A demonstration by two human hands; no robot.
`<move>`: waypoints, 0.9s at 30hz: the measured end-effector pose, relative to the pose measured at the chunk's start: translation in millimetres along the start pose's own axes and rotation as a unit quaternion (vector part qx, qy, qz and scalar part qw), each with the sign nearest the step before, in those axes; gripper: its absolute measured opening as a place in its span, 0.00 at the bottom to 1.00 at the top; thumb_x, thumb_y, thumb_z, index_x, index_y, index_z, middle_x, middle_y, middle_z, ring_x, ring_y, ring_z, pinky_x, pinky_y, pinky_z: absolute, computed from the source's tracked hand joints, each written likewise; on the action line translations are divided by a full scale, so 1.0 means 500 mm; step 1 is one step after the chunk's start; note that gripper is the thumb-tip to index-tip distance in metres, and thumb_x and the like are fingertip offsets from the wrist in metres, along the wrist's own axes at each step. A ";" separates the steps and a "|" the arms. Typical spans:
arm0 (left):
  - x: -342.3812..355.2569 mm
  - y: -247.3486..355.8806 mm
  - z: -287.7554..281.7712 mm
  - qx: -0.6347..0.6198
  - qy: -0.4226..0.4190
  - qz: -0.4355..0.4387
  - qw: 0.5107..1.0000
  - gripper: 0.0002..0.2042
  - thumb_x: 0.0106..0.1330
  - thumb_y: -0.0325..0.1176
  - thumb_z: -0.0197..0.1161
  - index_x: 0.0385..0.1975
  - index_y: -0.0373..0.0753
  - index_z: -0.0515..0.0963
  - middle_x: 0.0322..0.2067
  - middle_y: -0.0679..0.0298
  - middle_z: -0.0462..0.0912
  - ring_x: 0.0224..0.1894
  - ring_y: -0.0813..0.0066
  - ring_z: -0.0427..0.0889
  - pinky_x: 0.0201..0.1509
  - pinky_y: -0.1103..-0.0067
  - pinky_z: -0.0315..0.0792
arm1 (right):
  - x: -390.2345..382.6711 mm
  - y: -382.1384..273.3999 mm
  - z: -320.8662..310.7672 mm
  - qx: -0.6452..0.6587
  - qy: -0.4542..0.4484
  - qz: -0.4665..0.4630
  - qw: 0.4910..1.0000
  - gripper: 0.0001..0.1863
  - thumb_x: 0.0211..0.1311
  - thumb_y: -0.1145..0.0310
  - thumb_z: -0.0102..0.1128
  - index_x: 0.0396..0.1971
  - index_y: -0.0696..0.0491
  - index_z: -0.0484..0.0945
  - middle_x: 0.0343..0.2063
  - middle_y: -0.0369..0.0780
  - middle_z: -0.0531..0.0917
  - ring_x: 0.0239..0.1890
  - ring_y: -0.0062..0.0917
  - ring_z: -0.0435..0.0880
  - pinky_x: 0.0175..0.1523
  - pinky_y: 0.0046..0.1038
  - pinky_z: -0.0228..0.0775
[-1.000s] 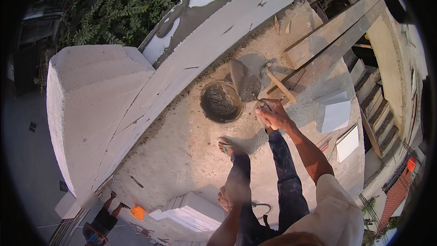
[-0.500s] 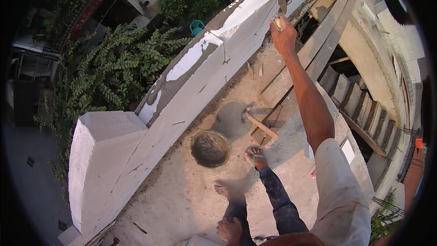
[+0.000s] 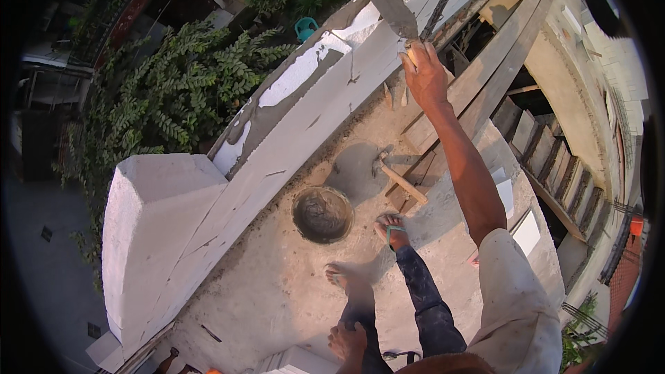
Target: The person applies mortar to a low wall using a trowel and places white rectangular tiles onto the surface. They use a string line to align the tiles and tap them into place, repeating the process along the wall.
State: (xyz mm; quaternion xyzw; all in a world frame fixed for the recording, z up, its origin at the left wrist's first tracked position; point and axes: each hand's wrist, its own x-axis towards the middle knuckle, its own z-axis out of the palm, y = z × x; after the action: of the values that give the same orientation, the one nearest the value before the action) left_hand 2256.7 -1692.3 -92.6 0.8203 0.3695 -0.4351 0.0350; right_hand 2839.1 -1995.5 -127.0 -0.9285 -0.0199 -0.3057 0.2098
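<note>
My right hand (image 3: 425, 77) is closed round the handle of a brick trowel (image 3: 389, 7) at the far end of my reach. Its grey blade shows its broad face and slants up and left above the wall top. Below it runs a low wall of pale blocks (image 3: 305, 116), its top part-covered with grey mortar (image 3: 260, 121) and white in patches. My left hand (image 3: 346, 341) rests on my left leg, holding nothing, its fingers apart. A round bucket of wet mortar (image 3: 323, 215) stands on the floor beside the wall, ahead of my feet.
One block (image 3: 163, 183) stands on the wall's near end. A hammer (image 3: 403, 179) lies near the bucket, beside wooden planks (image 3: 478, 69). An opening with wooden steps (image 3: 547, 156) drops away at the right. Beyond the wall are leafy branches (image 3: 180, 90) and lower ground.
The trowel has swung left and turned from nearly edge-on to broad face, over the wall top. My right hand has turned with it and come slightly nearer. My left hand stays on my leg.
</note>
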 end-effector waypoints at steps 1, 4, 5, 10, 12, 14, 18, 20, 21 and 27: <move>0.002 -0.003 0.001 -0.001 -0.001 -0.005 1.000 0.29 0.62 0.56 0.66 0.59 0.44 0.82 0.58 0.57 0.81 0.62 0.54 0.77 0.66 0.58 0.68 | -0.022 -0.008 0.004 -0.010 -0.014 -0.009 1.000 0.18 0.68 0.67 0.70 0.54 0.57 0.78 0.47 0.49 0.80 0.49 0.49 0.84 0.47 0.46 0.81; 0.006 0.002 0.010 -0.007 -0.003 -0.018 1.000 0.29 0.62 0.55 0.66 0.59 0.44 0.82 0.58 0.57 0.81 0.62 0.54 0.77 0.66 0.58 0.68 | -0.137 -0.020 -0.022 -0.028 -0.036 -0.007 0.999 0.18 0.69 0.68 0.70 0.54 0.58 0.78 0.48 0.50 0.79 0.49 0.51 0.84 0.48 0.45 0.82; 0.004 0.004 0.011 -0.006 -0.003 -0.023 1.000 0.29 0.62 0.55 0.67 0.58 0.44 0.82 0.58 0.57 0.81 0.62 0.53 0.77 0.66 0.58 0.68 | -0.150 -0.032 -0.034 -0.005 -0.059 0.008 0.998 0.19 0.69 0.69 0.69 0.55 0.58 0.78 0.51 0.53 0.79 0.52 0.53 0.83 0.51 0.46 0.83; -0.003 -0.018 0.022 -0.027 0.007 -0.004 1.000 0.29 0.61 0.55 0.68 0.58 0.44 0.82 0.58 0.57 0.81 0.62 0.53 0.77 0.66 0.58 0.68 | -0.127 -0.123 -0.043 0.077 -0.073 0.042 0.993 0.18 0.69 0.72 0.68 0.54 0.63 0.77 0.53 0.59 0.80 0.55 0.58 0.82 0.52 0.47 0.82; 0.003 -0.020 0.016 -0.024 0.003 0.001 1.000 0.28 0.61 0.55 0.68 0.58 0.44 0.82 0.58 0.57 0.81 0.63 0.53 0.77 0.66 0.58 0.69 | -0.180 -0.132 -0.026 0.044 -0.070 0.020 0.996 0.19 0.68 0.72 0.69 0.55 0.61 0.78 0.50 0.55 0.79 0.50 0.54 0.83 0.50 0.45 0.82; 0.010 -0.018 0.019 -0.031 -0.002 -0.005 1.000 0.29 0.61 0.55 0.68 0.58 0.44 0.82 0.58 0.57 0.81 0.62 0.53 0.77 0.65 0.58 0.69 | -0.246 -0.151 -0.043 0.038 -0.100 0.024 0.994 0.19 0.68 0.72 0.69 0.55 0.61 0.78 0.48 0.53 0.79 0.48 0.52 0.84 0.49 0.44 0.81; -0.009 -0.005 -0.044 -0.052 -0.068 -0.033 0.996 0.31 0.65 0.55 0.66 0.63 0.41 0.80 0.61 0.56 0.79 0.66 0.53 0.75 0.70 0.59 0.68 | -0.434 -0.216 -0.165 0.144 -0.251 0.079 0.954 0.20 0.68 0.69 0.69 0.55 0.62 0.77 0.45 0.53 0.81 0.48 0.53 0.84 0.50 0.44 0.80; 0.001 -0.016 -0.028 -0.054 -0.050 -0.040 0.996 0.31 0.65 0.54 0.65 0.64 0.41 0.79 0.61 0.57 0.79 0.66 0.54 0.74 0.70 0.60 0.67 | -0.524 -0.254 -0.191 0.178 -0.348 0.109 0.914 0.20 0.69 0.67 0.69 0.54 0.63 0.77 0.44 0.53 0.82 0.49 0.53 0.84 0.51 0.45 0.79; 0.007 -0.019 -0.028 -0.058 -0.041 -0.043 0.997 0.30 0.66 0.53 0.65 0.64 0.42 0.79 0.62 0.57 0.79 0.66 0.54 0.74 0.71 0.60 0.67 | -0.562 -0.272 -0.181 0.182 -0.401 0.116 0.890 0.21 0.69 0.65 0.68 0.54 0.63 0.78 0.45 0.53 0.82 0.49 0.52 0.84 0.52 0.45 0.79; 0.019 -0.057 0.008 -0.069 -0.046 -0.048 0.995 0.29 0.66 0.54 0.65 0.63 0.44 0.79 0.63 0.60 0.78 0.67 0.56 0.74 0.71 0.60 0.66 | -0.750 -0.380 0.028 0.018 -0.698 0.079 0.712 0.15 0.68 0.60 0.66 0.43 0.58 0.84 0.43 0.52 0.88 0.50 0.47 0.88 0.51 0.45 0.82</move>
State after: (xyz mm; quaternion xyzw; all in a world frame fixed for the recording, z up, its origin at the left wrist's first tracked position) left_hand 2239.0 -1667.6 -94.4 0.7763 0.4356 -0.4471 0.0877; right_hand 2510.9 -1782.5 -281.5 -0.8719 -0.0930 0.4471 0.1767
